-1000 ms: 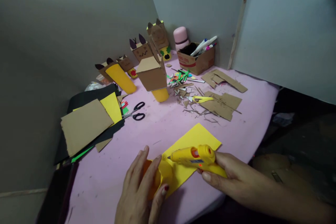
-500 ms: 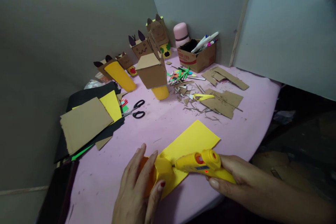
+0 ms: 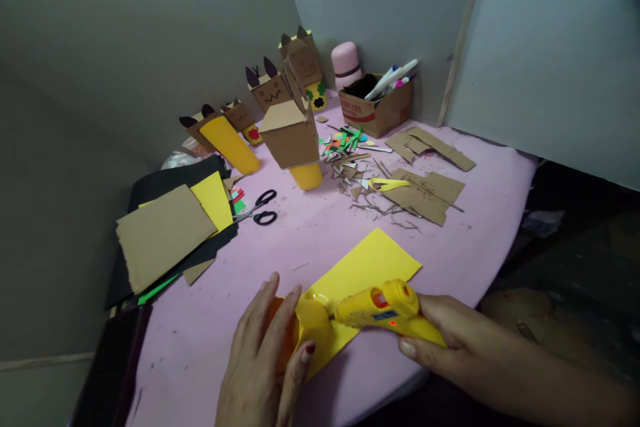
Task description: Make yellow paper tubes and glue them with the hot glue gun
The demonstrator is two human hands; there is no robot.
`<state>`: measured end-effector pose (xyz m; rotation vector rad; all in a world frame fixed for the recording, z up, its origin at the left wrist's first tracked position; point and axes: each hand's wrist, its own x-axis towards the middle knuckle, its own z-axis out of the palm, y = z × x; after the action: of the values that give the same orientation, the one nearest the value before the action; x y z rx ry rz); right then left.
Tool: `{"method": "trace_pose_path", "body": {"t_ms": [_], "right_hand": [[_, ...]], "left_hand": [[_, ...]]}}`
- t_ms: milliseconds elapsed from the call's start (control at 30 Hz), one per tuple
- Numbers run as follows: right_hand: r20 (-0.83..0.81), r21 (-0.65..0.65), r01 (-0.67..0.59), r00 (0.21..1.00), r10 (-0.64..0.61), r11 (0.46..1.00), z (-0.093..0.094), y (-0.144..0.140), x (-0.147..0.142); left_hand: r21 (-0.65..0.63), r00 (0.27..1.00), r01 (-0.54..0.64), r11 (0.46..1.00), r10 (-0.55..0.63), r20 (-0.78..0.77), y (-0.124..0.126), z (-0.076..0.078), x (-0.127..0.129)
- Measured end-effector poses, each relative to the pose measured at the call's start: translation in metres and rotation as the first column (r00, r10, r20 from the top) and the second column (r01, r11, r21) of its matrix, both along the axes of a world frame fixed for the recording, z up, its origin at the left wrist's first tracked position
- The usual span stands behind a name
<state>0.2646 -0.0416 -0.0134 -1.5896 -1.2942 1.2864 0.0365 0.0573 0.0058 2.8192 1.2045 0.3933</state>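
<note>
My right hand [image 3: 450, 333] is wrapped round the handle of a yellow glue gun [image 3: 383, 310], whose small red light is lit. Its nozzle points left and meets the base of a yellow paper tube [image 3: 313, 327]. The tube lies on its side with its end against a flat yellow sheet of paper [image 3: 373, 257]. My left hand [image 3: 265, 360] grips the tube from the left, fingers over the top and thumb along the near side. A shiny bead of glue shows where tube and sheet meet. Part of the tube is hidden under my fingers.
Black-handled scissors [image 3: 265, 207] lie beyond my hands. On the left are cardboard [image 3: 165, 237] and coloured sheets. Cardboard figures on yellow tubes [image 3: 230, 143] stand behind. Paper scraps [image 3: 350, 140], cardboard pieces [image 3: 430, 193] and a box of pens [image 3: 375, 110] are at the back right.
The glue gun's nozzle has shifted slightly along the tube's base, and more shiny glue shows behind the tube's edge. My left hand keeps its grip.
</note>
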Motion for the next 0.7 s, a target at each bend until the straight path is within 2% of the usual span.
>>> {"method": "trace_pose_path", "body": {"t_ms": [233, 433, 700], "right_hand": [[-0.024, 0.004, 0.0, 1.0, 0.0, 1.0, 0.0034, 0.0037, 0.0006], [-0.002, 0.0, -0.003, 1.0, 0.003, 1.0, 0.0031, 0.0014, -0.0001], [0.072, -0.01, -0.002, 0.997, 0.003, 1.0, 0.0027, 0.0005, -0.0019]], "left_hand": [[0.012, 0.998, 0.056, 0.998, -0.056, -0.024, 0.0017, 0.0005, -0.0024], [0.004, 0.999, 0.027, 1.0, -0.027, 0.039, -0.0019, -0.0011, 0.001], [0.015, 0.999, 0.019, 1.0, -0.02, 0.046, -0.0027, -0.0025, 0.0026]]}}
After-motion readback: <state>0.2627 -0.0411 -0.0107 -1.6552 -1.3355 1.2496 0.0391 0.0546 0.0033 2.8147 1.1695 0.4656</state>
